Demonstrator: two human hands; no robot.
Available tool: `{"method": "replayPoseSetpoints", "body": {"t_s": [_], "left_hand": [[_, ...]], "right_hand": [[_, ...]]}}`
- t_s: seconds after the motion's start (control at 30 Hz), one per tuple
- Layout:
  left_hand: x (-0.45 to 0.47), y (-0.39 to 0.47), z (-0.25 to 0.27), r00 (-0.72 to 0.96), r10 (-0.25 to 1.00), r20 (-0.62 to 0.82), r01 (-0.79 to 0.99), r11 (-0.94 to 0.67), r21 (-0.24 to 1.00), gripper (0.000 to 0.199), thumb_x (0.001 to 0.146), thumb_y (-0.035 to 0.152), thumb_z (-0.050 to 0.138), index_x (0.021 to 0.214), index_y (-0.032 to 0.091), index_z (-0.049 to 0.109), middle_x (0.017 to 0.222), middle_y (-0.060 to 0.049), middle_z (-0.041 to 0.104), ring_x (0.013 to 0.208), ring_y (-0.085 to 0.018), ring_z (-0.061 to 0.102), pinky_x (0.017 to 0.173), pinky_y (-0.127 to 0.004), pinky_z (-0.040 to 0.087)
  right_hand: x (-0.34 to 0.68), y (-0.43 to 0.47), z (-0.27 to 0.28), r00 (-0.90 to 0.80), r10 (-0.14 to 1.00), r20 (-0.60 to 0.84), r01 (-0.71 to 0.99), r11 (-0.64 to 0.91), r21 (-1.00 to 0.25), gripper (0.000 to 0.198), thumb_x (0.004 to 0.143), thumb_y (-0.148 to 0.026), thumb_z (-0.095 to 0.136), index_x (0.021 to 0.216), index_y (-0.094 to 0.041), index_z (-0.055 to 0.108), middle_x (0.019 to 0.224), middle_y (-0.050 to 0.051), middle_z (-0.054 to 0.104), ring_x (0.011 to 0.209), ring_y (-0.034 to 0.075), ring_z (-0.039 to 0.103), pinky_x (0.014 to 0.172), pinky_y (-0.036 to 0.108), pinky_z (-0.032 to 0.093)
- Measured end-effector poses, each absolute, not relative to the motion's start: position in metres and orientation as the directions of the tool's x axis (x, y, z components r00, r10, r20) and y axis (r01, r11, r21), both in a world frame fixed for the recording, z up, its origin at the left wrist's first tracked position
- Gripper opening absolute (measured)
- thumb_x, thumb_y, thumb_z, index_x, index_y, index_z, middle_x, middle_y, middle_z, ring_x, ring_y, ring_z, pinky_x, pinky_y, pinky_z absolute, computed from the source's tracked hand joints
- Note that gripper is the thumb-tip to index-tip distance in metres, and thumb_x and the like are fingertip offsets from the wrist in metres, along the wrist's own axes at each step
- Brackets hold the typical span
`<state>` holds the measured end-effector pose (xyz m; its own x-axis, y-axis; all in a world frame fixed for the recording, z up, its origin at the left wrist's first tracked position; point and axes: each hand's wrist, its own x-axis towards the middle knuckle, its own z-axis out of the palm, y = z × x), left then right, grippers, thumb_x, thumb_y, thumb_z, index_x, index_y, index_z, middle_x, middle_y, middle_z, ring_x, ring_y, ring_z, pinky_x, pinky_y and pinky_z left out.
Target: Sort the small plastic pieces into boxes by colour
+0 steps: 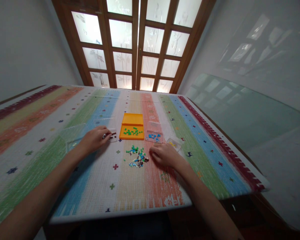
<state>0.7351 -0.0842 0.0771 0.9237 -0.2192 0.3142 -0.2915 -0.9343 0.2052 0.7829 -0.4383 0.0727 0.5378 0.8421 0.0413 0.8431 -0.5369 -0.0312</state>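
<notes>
My left hand [96, 138] reaches over a clear plastic box [113, 140] that holds several dark brown toy bricks. Its thumb and fingers are pinched, with a dark brown brick [113, 133] showing at the fingertips. My right hand [163, 154] lies low on the cloth, fingers curled together, just right of a loose pile of small mixed bricks [140, 160] in green, blue, brown and cream. Whatever may be between its fingertips is hidden. Beyond the pile, an opened orange case [132, 119] contains several green bricks [132, 132].
A clear box with blue bricks [154, 136] stands right of the orange case. Past my right hand is a clear box with yellow bricks [174, 144]. Another clear container [71, 144] is partly behind my left forearm. A striped tablecloth [95, 190] covers the table.
</notes>
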Motion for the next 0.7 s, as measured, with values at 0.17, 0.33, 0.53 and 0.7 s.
{"method": "replayPoseSetpoints", "body": {"t_s": [0.17, 0.33, 0.53, 0.7], "left_hand": [[0.741, -0.083, 0.072, 0.932, -0.212, 0.295, -0.272, -0.945, 0.179, 0.038, 0.098, 0.037, 0.046, 0.088, 0.018, 0.077, 0.086, -0.011, 0.069, 0.078, -0.023, 0.063, 0.07, -0.033, 0.048], [0.735, -0.086, 0.077, 0.906, -0.212, 0.366, -0.269, -0.957, 0.111, 0.041, 0.101, 0.037, 0.043, 0.09, 0.018, 0.077, 0.087, -0.011, 0.07, 0.079, -0.023, 0.064, 0.067, -0.031, 0.048], [0.723, -0.109, 0.091, 0.8, -0.323, 0.506, -0.441, -0.888, 0.13, 0.03, 0.101, 0.03, 0.046, 0.099, 0.018, 0.074, 0.087, -0.008, 0.072, 0.078, -0.019, 0.064, 0.07, -0.029, 0.049], [0.723, -0.135, 0.086, 0.744, -0.492, 0.451, -0.579, -0.812, 0.069, 0.03, 0.103, 0.026, 0.044, 0.091, 0.019, 0.071, 0.078, -0.005, 0.069, 0.071, -0.016, 0.061, 0.066, -0.027, 0.046]], "right_hand": [[0.781, -0.438, 0.075, 0.548, 0.836, 0.006, 0.836, -0.548, 0.008, 0.018, 0.092, -0.014, 0.053, 0.087, -0.016, 0.071, 0.086, 0.007, 0.072, 0.069, 0.014, 0.052, 0.063, 0.031, 0.021], [0.782, -0.438, 0.075, 0.549, 0.836, 0.009, 0.836, -0.549, 0.003, 0.018, 0.092, -0.014, 0.053, 0.087, -0.015, 0.07, 0.086, 0.007, 0.072, 0.068, 0.014, 0.052, 0.063, 0.032, 0.019], [0.786, -0.441, 0.069, 0.53, 0.847, 0.038, 0.848, -0.529, -0.034, 0.016, 0.091, -0.014, 0.054, 0.086, -0.016, 0.069, 0.085, 0.007, 0.071, 0.071, 0.015, 0.055, 0.064, 0.031, 0.022], [0.787, -0.438, 0.065, 0.529, 0.84, 0.119, 0.846, -0.511, -0.149, 0.02, 0.093, -0.013, 0.052, 0.092, -0.018, 0.072, 0.089, 0.006, 0.072, 0.077, 0.016, 0.058, 0.068, 0.029, 0.031]]}}
